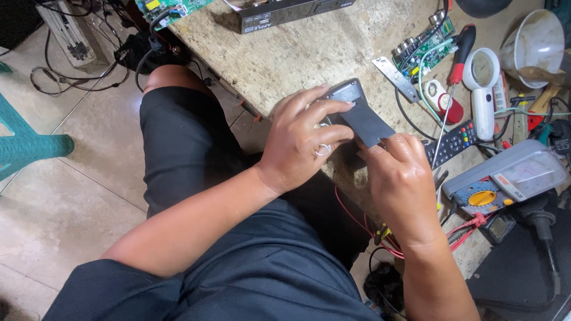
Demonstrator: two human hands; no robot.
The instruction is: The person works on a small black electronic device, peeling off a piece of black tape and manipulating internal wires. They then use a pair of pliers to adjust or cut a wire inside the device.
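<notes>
Head view, looking down over the lap to the edge of a worn workbench point(309, 47)

Left hand point(300, 142) curled over a small dark grey device point(348, 95) at the bench edge, fingers closed around its near side, thumb hidden beneath, ring showing on one finger. Right hand point(401, 178) pinching the lower corner of a flat dark grey cover panel point(367, 123), fingertips clamped on it, panel tilted up off the device and overlapping its lower half

Best done, judging from this, by keeping the left grip firm so the device cannot slide off the edge, and by easing the panel evenly rather than levering from one corner, which could bend or snap it. Cannot tell whether clips or screws hold it

Just beside the right hand, a black remote control point(455, 141) and a grey multimeter point(505, 178) with a yellow dial, red leads trailing below. Farther back, a red-handled screwdriver point(457, 71), a white magnifier point(482, 83), a green circuit board point(423, 50) and a pale plastic bowl point(532, 41); worth keeping elbows clear of these
</notes>
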